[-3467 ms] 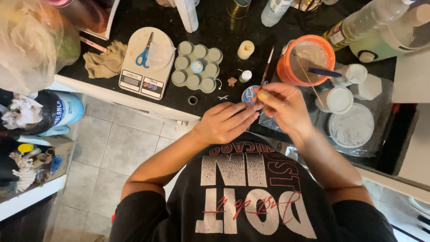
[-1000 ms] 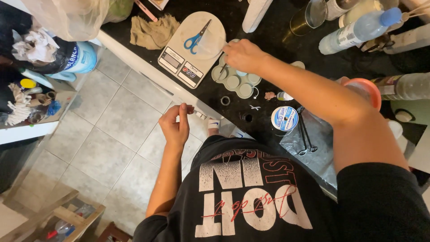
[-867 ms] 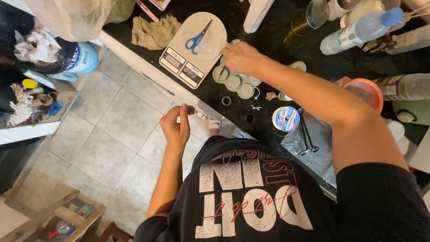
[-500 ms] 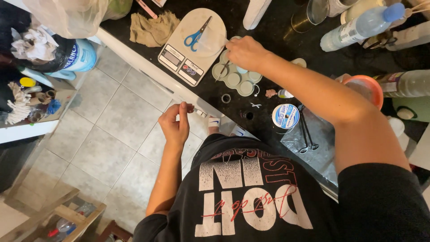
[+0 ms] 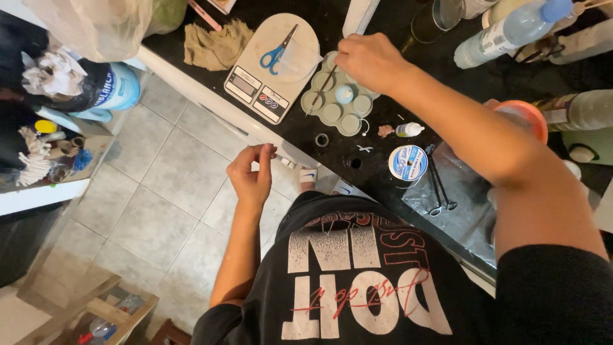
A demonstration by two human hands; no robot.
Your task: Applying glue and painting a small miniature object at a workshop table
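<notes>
- counter (image 5: 357, 150): black, runs diagonally; top and right parts cut off by the frame, near edge hidden behind the person's shirt
- scale (image 5: 271, 67): white, on the counter, blue scissors (image 5: 276, 54) lying on its round plate
- cloth (image 5: 216, 45): tan, crumpled, left of the scale, its top edge partly in shadow
- palette (image 5: 337, 96): round wells, just right of the scale; far wells hidden under the right hand, one well has a pale blue blob
- right hand (image 5: 369, 61): reached out over the palette's far end, grip closed on a thin dark stick (image 5: 320, 91) that slants down across the wells; fingertips hidden from this angle, stick tip too thin to make out
- left hand (image 5: 252, 179): held over the floor (image 5: 159, 185) off the counter's edge, thumb and finger pinched narrow; whether anything is between them cannot be told
- spool (image 5: 408, 162): blue and white, flat on the counter, right of the palette
- tweezers (image 5: 437, 185): dark pair on a clear plastic sheet, just right of the spool
- dropper bottle (image 5: 407, 130): tiny, lying on its side above the spool
</notes>
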